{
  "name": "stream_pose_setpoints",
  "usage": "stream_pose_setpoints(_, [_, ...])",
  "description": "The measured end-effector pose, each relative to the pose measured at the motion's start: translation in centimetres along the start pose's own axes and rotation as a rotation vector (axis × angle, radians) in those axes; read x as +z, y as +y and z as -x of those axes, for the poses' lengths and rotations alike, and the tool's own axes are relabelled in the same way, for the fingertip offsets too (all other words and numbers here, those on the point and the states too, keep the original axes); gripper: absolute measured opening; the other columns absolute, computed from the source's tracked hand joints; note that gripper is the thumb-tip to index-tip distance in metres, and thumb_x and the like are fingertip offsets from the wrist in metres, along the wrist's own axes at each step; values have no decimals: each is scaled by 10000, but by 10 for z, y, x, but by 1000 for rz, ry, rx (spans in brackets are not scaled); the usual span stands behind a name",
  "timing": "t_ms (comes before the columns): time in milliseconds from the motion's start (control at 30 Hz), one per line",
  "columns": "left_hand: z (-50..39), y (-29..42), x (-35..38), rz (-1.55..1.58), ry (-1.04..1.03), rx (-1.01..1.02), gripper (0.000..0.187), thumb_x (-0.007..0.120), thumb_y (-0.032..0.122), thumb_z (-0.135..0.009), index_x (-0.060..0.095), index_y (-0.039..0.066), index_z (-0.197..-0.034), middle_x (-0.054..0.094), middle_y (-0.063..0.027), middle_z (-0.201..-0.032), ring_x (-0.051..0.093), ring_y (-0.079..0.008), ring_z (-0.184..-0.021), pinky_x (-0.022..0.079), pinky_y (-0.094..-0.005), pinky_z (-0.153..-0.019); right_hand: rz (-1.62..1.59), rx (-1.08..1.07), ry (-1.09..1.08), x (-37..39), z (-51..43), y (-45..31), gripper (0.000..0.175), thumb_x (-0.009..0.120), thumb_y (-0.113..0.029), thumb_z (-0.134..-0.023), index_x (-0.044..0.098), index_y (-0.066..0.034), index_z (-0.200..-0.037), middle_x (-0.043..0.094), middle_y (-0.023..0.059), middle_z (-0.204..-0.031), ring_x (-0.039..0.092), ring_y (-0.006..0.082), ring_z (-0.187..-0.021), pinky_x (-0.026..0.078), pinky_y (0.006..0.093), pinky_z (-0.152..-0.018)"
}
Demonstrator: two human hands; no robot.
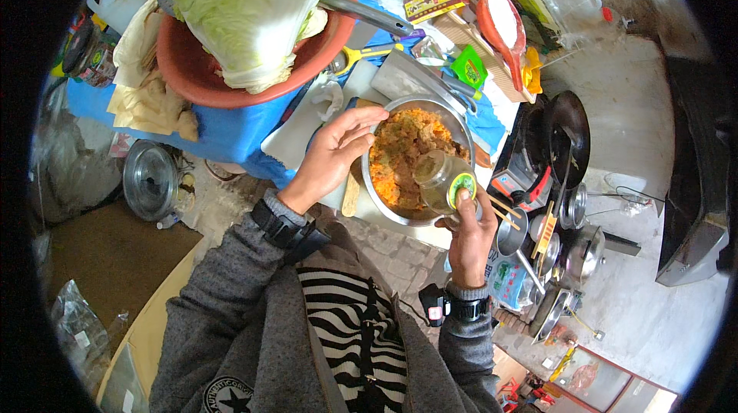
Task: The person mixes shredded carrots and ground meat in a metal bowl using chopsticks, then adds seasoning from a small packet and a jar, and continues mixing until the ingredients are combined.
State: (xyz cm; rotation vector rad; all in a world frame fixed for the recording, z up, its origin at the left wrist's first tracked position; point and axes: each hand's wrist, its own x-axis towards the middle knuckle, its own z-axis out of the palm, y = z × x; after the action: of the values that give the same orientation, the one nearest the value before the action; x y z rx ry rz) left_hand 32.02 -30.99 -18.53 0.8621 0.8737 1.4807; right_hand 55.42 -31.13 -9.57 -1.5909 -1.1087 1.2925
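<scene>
A stainless steel bowl [367,173] holds an orange shredded food with brown and greenish matter on top [398,153]. My right hand [470,240] grips a clear jar [438,179] with a green and yellow label on its end. The jar is tilted over the right side of the bowl, its mouth toward the food. At the bowl's left rim is my left hand [340,153], thumb and fingers apart; whether it presses on the rim I cannot tell. Two wooden chopsticks [504,211] stick out beyond my right hand, their other ends hidden.
A red-brown basin [248,98] with a large napa cabbage [242,15] stands at the upper left. A cleaver [409,81] and yellow peeler [369,52] lie behind the bowl. To the right are a red ladle of white powder [501,21], a wok [568,130] and a saucepan [512,234].
</scene>
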Motion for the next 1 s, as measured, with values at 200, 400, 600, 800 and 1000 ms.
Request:
stream_pose_setpoints(200, [-2,2,1,2,2,-8,366,513,-41,-963,547,11,-1324,582,-91,-1358,505,-188,-1327,360,-345,-1140,-28,-11,21,-5,18,0,439,696,-215,-940,582,33,-1283,684,81,-1044,666,147,-844,577,281,-590])
stream_pose_setpoints(400, [-1,3,1,-7,1,-10,365,511,-37,-967,540,-4,-1330,582,-103,-1359,508,-198,-1325,362,-349,-1140,96,22,27,-2,24,6,450,724,-215,-920,598,28,-1277,674,98,-1058,654,148,-848,573,276,-577])
stream_pose_setpoints(600, [-1,3,0,-1,-14,1,361,518,-24,-973,538,-9,-1333,579,-109,-1365,506,-200,-1327,369,-347,-1134,71,9,60,-5,27,11,487,732,-205,-912,578,36,-1306,672,114,-1066,659,161,-848,564,281,-571])
stream_pose_setpoints(800, [-1,3,-1,-24,-10,-30,363,521,-3,-983,534,-6,-1346,576,-111,-1371,506,-198,-1326,383,-332,-1112,37,19,92,-14,36,18,483,700,-218,-930,566,33,-1320,675,100,-1068,660,156,-857,568,282,-597])
stream_pose_setpoints(1000, [0,4,-1,-18,-10,-37,348,521,15,-992,547,1,-1339,584,-101,-1364,512,-191,-1315,386,-321,-1103,-62,38,189,-31,50,24,421,675,-208,-936,595,0,-1293,680,74,-1059,658,149,-859,558,292,-596])
